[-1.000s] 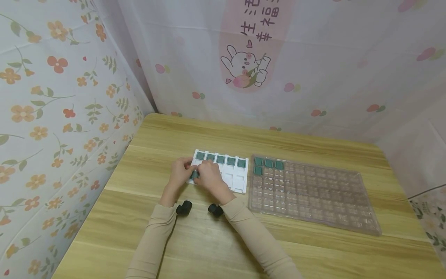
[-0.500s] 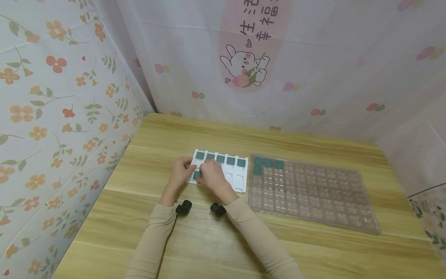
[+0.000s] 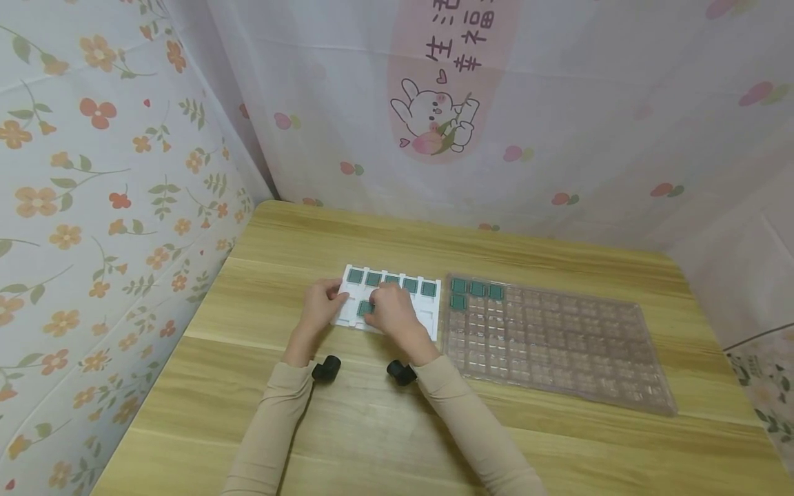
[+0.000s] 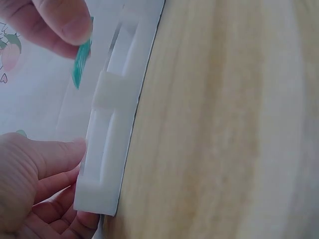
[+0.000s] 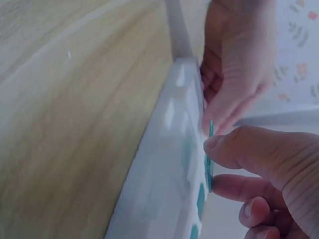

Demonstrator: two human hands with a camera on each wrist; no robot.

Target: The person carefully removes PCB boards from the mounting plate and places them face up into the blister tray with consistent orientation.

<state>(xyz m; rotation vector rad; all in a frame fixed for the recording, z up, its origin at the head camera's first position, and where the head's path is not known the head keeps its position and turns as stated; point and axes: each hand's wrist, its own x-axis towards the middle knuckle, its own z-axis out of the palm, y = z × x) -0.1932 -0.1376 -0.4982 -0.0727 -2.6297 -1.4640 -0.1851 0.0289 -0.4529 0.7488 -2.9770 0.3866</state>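
Observation:
My right hand (image 3: 398, 313) pinches a thin square green chip (image 3: 364, 308) between thumb and finger, over the near row of a white slotted tray (image 3: 428, 318). Edge-on in the right wrist view, the chip (image 5: 209, 164) stands tilted; the left wrist view shows the chip (image 4: 81, 64) raised off the tray. My left hand (image 3: 319, 304) grips the tray's left end, its thumb on the rim and fingers curled at the edge and underneath. Several green chips (image 3: 355, 276) lie along the tray's far row, one partly hidden by my right hand.
Right of the white tray lies a large clear plastic tray (image 3: 558, 337) of many pockets, with several green chips (image 3: 476, 288) in its far left corner. Both rest on a wooden table (image 3: 347, 427). Printed cloth (image 3: 347, 124) hangs behind and at the sides.
The right hand has moved right with the chip, out of the near row's left slot, which now shows bare white. The left hand keeps its grip on the tray's end.

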